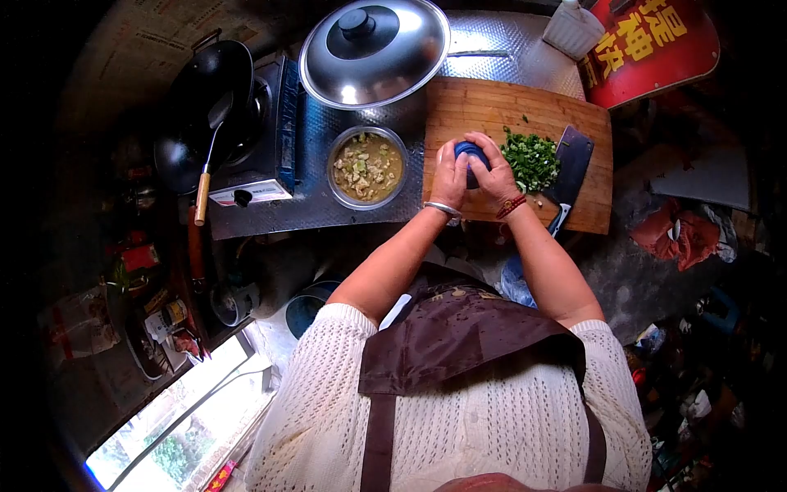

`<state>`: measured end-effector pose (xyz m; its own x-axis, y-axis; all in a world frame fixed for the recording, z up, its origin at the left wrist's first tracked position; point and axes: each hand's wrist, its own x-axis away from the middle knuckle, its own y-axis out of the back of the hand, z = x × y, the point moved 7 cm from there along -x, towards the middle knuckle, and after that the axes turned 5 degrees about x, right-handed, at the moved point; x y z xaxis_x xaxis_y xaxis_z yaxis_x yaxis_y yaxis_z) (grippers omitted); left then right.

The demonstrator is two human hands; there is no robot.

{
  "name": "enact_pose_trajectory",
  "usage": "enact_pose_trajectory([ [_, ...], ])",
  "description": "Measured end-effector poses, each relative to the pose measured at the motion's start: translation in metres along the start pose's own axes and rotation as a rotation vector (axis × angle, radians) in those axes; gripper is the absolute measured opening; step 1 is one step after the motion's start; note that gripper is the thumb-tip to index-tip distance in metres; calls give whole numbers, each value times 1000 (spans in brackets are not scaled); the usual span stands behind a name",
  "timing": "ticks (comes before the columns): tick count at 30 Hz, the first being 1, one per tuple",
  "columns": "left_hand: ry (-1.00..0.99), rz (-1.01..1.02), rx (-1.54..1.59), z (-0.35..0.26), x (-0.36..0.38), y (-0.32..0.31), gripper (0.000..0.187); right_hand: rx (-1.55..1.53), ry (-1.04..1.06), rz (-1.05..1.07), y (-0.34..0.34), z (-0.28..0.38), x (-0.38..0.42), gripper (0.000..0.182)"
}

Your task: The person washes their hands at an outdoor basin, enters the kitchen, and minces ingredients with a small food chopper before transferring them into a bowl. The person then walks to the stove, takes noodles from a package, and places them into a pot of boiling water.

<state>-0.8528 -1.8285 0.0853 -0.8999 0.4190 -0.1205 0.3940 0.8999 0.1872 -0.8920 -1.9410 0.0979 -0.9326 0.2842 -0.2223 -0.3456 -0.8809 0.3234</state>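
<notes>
Both of my hands are wrapped round a small container with a blue top (470, 149), held over the left part of the wooden cutting board (525, 102). My left hand (448, 179) grips its left side, while my right hand (494, 174) closes on the right side. What the container holds is hidden. Just right of my right hand lies a heap of chopped green onions (529, 162). A cleaver (571, 164) with a dark blade rests beside the heap. To the left of my left hand stands a clear bowl of chopped food in brownish liquid (366, 168).
A large domed lid (374, 53) sits behind the bowl. At the left, a black wok (221, 82) with a wooden-handled spatula (205, 176) is on a gas stove (287, 123). A white container (574, 31) and a red sign (656, 49) are at the back right.
</notes>
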Motion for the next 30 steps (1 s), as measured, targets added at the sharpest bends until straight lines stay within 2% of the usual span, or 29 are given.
enact_pose_trajectory([
  [6,-11,-4,6,5,0,-1,41,-19,-14,15,-2,-2,1,38],
  [9,-26,-16,-8,3,1,0,41,-244,-93,89,-4,-13,3,41],
  [12,1,-9,23,6,0,-1,41,-281,-116,156,-3,-17,0,44],
  [15,-63,-73,6,0,1,1,35,-257,-105,115,-6,-22,2,43],
  [18,30,8,44,-2,0,0,42,-129,-29,87,-4,-15,1,39],
  [21,9,-18,20,2,1,0,41,-46,15,26,-1,-3,1,36],
  [30,8,-16,25,4,1,-1,41,6,-21,26,0,7,1,35],
])
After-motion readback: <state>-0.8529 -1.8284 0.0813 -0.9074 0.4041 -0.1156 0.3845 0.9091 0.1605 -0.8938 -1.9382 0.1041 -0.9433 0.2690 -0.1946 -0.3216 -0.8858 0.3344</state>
